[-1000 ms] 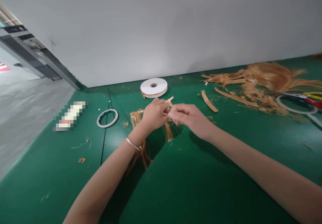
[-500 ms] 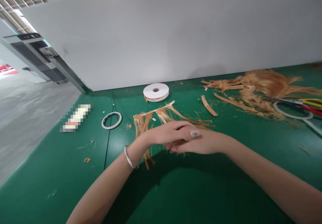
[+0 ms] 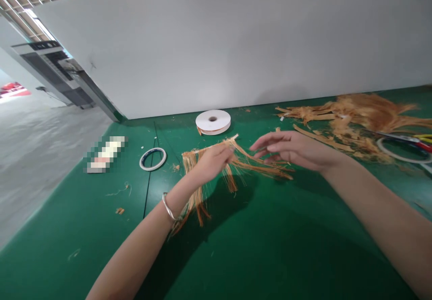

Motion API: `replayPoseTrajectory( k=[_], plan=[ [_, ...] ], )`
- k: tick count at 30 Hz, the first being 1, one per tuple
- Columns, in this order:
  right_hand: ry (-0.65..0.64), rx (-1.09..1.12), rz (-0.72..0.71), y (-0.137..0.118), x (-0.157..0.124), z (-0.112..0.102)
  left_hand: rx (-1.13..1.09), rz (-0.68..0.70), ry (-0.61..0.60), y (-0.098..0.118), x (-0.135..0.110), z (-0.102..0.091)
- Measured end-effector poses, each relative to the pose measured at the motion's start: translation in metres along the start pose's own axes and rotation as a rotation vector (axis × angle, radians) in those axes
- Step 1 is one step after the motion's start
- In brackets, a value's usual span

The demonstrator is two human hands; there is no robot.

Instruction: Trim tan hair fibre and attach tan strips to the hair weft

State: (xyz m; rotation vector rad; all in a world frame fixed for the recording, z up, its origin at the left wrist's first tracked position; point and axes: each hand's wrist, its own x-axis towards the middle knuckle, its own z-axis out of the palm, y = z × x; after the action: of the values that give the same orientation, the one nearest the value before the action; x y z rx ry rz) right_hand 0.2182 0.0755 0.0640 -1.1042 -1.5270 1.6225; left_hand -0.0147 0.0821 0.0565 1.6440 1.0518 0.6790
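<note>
A fringe of tan fibre strands (image 3: pixel 191 167) hangs from a pale strip (image 3: pixel 235 136) lying across the green table. Over the middle of this fringe is my left hand (image 3: pixel 213 161), fingers curled together; whatever they pinch, if anything, is hidden. A silvery bracelet (image 3: pixel 168 206) circles that wrist. My right hand (image 3: pixel 292 149) hovers to the right, above the fringe's splayed strands, with its fingers apart and nothing in them. Just behind the fringe lies a white reel (image 3: pixel 213 122) holding a tan band.
A tape roll (image 3: pixel 153 159) lies at the left, over a thin black line (image 3: pixel 147 194). Loose tan fibre (image 3: pixel 371 111) is heaped at the back right, beside scissors (image 3: pixel 418 143) and a pale ring (image 3: pixel 401 156). A grey wall (image 3: pixel 236 43) rises behind the table.
My hands have parted from their overlap. The left has drawn back over the fringe, the right has moved up and to the right, and its fingers have spread.
</note>
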Motion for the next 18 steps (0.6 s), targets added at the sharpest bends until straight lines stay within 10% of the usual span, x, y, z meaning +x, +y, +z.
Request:
replayPoseTrajectory(
  k=[5, 11, 18],
  plan=[
    [0.662, -0.352, -0.321, 0.015, 0.012, 0.024, -0.343, -0.165, -0.092, -0.003, 0.0, 0.009],
    [0.491, -1.229, -0.675, 0.02, 0.008, 0.064, -0.786, -0.149, -0.275, 0.011, -0.015, 0.043],
    [0.273, -1.325, -0.744, 0.025, 0.005, 0.095, -0.478, -0.042, 0.052, 0.016, -0.012, 0.051]
  ],
)
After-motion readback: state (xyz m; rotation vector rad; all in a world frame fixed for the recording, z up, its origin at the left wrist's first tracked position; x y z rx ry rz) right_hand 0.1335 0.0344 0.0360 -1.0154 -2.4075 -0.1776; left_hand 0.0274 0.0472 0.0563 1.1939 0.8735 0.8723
